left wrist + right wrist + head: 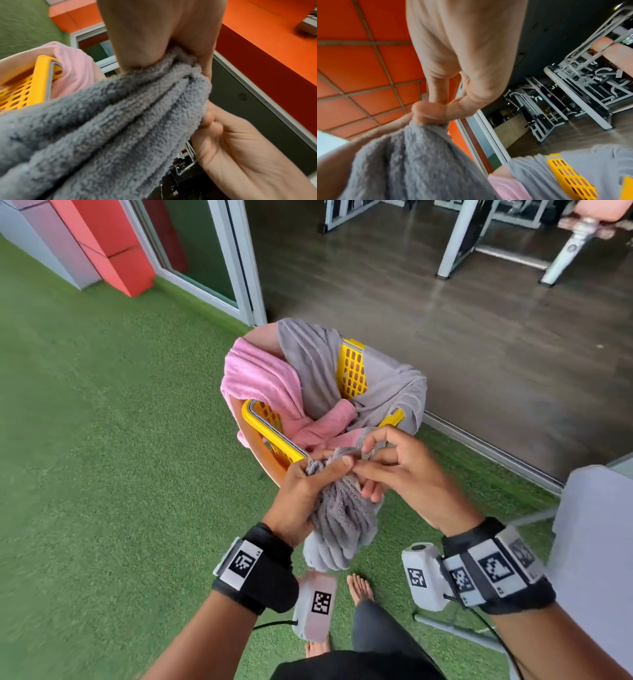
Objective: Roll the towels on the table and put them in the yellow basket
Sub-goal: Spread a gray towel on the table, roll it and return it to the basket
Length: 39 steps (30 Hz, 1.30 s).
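Plainly held the grey towel in mid-air at lower centre of the head view, bunched and hanging in long folds over the artificial grass, just short of the near rim of the yellow basket; not rolled, not in the basket, not on the table. Gripped its gathered top with the left hand, fingers curled round the bunch. Pinched a loose edge of it with the right hand, thumb and forefinger closed on the cloth, other fingers half curled beside it.

Judged it soft, thick-piled and light: limp, no stiffness, likely to sag and come undone wherever unsupported. Grippy rather than slippery, and in no way fragile. Best taken by a hemmed edge or two corners to shake it flat; once rolled, best clasped round the middle with the loose end trapped under the fingers.

Further up the frame, saw a pink towel and a thinner grey cloth draped unrolled over the basket's walls and rim. Took the orange form under the basket for a plastic chair. Noted a pale surface at the right edge, possibly the table, and a dark wooden floor at upper right.
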Available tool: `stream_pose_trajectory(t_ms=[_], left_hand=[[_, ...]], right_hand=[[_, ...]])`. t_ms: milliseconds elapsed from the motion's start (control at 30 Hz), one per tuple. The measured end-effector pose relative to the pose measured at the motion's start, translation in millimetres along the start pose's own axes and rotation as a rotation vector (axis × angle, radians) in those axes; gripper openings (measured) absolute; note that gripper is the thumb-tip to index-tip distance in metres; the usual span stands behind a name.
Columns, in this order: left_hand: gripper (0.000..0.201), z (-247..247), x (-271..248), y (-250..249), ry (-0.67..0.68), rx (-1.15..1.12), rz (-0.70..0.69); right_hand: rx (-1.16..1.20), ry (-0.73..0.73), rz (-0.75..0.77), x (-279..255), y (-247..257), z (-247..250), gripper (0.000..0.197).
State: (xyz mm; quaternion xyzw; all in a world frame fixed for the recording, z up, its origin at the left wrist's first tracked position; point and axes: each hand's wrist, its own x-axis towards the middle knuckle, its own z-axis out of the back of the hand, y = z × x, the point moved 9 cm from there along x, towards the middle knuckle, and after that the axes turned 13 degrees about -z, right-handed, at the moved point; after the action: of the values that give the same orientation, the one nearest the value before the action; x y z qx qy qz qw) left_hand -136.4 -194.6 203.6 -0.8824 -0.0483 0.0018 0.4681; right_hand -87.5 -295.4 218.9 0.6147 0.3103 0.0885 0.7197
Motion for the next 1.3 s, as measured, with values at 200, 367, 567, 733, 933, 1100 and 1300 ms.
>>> stream_pose_trajectory(t_ms=[200,367,567,733,933,1100,1300], left_hand=[[0.029,78,2,35,-0.344,0.163,0.091],[0.027,118,-25,64,-0.595,0.202,0.154],[0.033,135,-64,86,-0.881,0.187,0.167],[0.028,138,-98,88,-1.04,0.15,0.132],[0.028,138,-121,99,-1.145,0.132,0.116],[0.036,131,-118,106,-1.143,0.12,0.106],[0.04,124,-112,105,-1.144,0.108,0.094]], right_hand=[[-0.298,-0.051,-0.231,84,-106,47,0.02],[-0.562,-0.269,-0.361,166,-182,106,0.056],[-0.502,-0.292,-0.517,221,-225,97,0.103],[-0.295,-0.519,-0.421,224,-232,85,0.068],[-0.33,-0.558,-0.329,227,-256,87,0.031],[-0.436,-0.38,-0.395,206,-249,43,0.078],[-0.396,-0.455,-0.44,213,-252,21,0.103]])
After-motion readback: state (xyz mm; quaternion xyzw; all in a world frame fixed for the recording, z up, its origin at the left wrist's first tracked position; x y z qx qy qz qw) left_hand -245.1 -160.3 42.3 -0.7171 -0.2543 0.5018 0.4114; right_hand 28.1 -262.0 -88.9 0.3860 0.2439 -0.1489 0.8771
